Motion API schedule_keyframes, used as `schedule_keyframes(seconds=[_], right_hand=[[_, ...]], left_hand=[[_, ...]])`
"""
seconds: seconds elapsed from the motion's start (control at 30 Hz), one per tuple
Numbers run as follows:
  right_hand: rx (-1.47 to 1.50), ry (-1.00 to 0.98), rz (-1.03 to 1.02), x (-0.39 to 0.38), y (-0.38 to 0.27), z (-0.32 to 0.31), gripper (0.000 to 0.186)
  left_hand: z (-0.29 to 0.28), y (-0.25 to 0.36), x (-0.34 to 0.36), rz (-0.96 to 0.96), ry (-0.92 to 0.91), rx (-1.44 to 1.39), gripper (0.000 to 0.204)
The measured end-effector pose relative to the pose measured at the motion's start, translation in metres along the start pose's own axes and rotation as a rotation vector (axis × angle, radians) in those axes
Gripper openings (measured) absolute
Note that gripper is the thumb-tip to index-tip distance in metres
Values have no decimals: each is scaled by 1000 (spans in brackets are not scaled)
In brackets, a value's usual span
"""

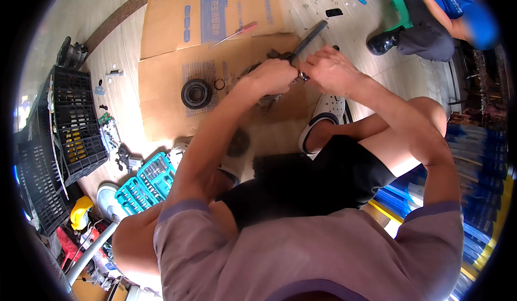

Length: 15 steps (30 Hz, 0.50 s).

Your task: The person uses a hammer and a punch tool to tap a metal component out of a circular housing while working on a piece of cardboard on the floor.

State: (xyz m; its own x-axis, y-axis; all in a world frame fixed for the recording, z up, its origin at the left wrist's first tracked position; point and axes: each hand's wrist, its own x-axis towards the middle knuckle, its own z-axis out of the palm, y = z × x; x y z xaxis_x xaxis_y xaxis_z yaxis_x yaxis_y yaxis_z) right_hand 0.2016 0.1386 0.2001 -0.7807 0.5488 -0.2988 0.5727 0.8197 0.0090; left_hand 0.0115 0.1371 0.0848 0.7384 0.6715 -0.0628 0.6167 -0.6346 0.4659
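Observation:
My left hand is closed, knuckles up, over a dark metal part that it mostly hides. Right beside it, my right hand has its fingers bent together in a pinch. Between the two hands shows a small shiny metal piece, too covered to name. A long dark grey bar slants up and to the right from behind the hands. On the cardboard to the left lie a round black ring-shaped part, like a bearing or pulley, and a thin small ring.
A red-handled screwdriver lies on the cardboard's far half. At left stand black plastic crates and an opened teal socket set. A co-worker in blue sits by a green stool at the far right.

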Motion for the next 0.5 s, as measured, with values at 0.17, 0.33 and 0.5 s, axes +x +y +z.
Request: schedule_keyframes(seconds=[0.17, 0.33, 0.5], right_hand=[[35, 107, -13, -10, -6, 6, 25], [186, 59, 51, -20, -11, -8, 25], [322, -24, 74, -17, -21, -13, 27]], left_hand=[[-11, 12, -14, -6, 25, -130, 15], [-29, 17, -17, 31, -74, -172, 16], [-54, 23, -30, 48, -202, -186, 17]])
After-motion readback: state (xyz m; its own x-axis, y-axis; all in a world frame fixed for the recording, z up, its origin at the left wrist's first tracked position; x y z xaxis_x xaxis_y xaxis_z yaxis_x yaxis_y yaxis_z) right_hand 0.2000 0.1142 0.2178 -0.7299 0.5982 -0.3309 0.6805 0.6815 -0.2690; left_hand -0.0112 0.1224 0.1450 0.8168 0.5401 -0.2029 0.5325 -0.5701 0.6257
